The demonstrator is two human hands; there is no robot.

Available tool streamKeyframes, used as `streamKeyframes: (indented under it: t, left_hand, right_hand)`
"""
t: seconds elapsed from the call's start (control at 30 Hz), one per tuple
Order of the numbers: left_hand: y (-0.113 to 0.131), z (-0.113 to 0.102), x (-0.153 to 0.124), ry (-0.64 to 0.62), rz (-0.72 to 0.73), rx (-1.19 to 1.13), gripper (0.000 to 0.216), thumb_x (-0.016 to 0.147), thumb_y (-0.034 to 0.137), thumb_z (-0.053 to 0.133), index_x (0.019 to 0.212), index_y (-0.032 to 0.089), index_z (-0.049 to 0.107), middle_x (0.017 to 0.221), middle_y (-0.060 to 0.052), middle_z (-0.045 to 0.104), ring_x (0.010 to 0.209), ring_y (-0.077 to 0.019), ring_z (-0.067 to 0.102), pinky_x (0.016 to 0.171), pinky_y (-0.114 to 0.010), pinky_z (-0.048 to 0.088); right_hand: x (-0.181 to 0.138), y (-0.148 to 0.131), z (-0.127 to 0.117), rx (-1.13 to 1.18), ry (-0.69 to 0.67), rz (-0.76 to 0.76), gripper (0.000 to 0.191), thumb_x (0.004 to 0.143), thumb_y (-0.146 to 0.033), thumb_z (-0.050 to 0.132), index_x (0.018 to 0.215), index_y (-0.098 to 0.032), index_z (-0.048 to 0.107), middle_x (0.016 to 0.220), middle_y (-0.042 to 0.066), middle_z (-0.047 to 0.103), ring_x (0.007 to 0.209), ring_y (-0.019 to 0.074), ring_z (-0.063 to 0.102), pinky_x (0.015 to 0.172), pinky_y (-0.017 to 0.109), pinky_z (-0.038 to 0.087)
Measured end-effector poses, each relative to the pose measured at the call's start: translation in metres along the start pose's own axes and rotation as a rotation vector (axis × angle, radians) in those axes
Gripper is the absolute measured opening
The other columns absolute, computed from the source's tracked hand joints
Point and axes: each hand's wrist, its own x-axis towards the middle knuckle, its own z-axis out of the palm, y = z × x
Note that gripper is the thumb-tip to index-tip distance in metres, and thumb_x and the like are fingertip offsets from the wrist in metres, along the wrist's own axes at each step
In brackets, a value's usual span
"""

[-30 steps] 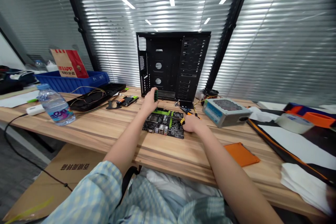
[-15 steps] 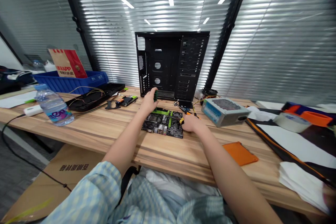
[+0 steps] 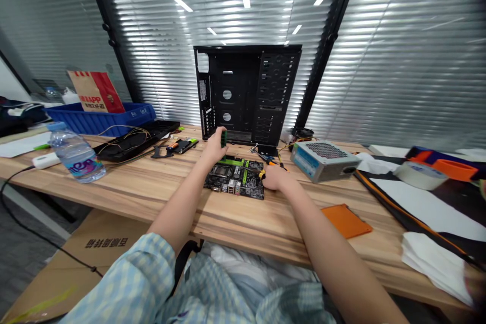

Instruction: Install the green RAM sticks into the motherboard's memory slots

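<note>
My left hand (image 3: 215,148) is closed on a green memory stick (image 3: 224,138), held upright near the back left edge of the motherboard (image 3: 235,177). The board lies flat, black with bright green slots. At its right side my right hand (image 3: 274,177) is closed around what looks like a screwdriver (image 3: 262,174) with a yellow-and-black end. Its thin dark shaft seems to point left over the board; most of the handle is hidden by my fingers. Just behind that hand lies an orange-and-black tool (image 3: 274,163) with cables around it.
An open black computer case (image 3: 237,86) stands behind the board. To the right are a power supply (image 3: 326,159) and an orange plate (image 3: 346,220). A water bottle (image 3: 78,154), a black panel (image 3: 136,142) and a blue bin (image 3: 76,120) occupy the left.
The view has shifted very slightly. Both hands stay in nearly the same places, with the memory stick and the tool still in them.
</note>
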Motion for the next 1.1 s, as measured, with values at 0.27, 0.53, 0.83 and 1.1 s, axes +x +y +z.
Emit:
streamKeyframes:
  t: [0.27,0.53,0.83,1.1]
  left_hand:
    - [-0.0003,0.0018,0.0004,0.003,-0.033,-0.003,0.062,0.071,0.010,0.064,0.128,0.019,0.041,0.106,-0.010,0.063,0.102,-0.0258,0.062,0.089,-0.038,0.049]
    - [0.0009,0.0035,0.0018,-0.018,-0.051,-0.007,0.063,0.072,0.009,0.062,0.131,0.017,0.039,0.110,-0.013,0.063,0.105,-0.0289,0.062,0.089,-0.039,0.049]
    - [0.0049,0.0056,-0.0005,0.048,0.002,-0.016,0.058,0.070,0.005,0.060,0.124,0.016,0.042,0.122,-0.015,0.055,0.118,-0.0280,0.053,0.101,-0.042,0.043]
    - [0.0038,0.0082,-0.0003,0.098,0.000,-0.041,0.049,0.076,0.007,0.058,0.122,0.017,0.043,0.121,-0.014,0.055,0.117,-0.0272,0.053,0.102,-0.044,0.042]
  right_hand:
    - [0.0015,0.0005,0.0004,0.006,-0.008,0.004,0.040,0.079,-0.023,0.055,0.115,-0.008,0.065,0.112,0.021,0.067,0.106,0.0305,0.064,0.084,0.035,0.052]
    - [-0.0020,-0.0004,-0.0021,0.021,-0.005,0.012,0.042,0.079,-0.022,0.055,0.117,-0.007,0.063,0.115,0.022,0.065,0.107,0.0304,0.063,0.084,0.035,0.052]
    - [-0.0035,-0.0009,-0.0033,0.027,-0.005,0.022,0.041,0.079,-0.022,0.055,0.116,-0.007,0.064,0.115,0.021,0.065,0.106,0.0301,0.063,0.083,0.034,0.052]
    - [-0.0057,-0.0018,-0.0055,0.040,-0.010,0.030,0.041,0.079,-0.021,0.056,0.117,-0.009,0.063,0.116,0.021,0.065,0.106,0.0286,0.064,0.084,0.032,0.051]
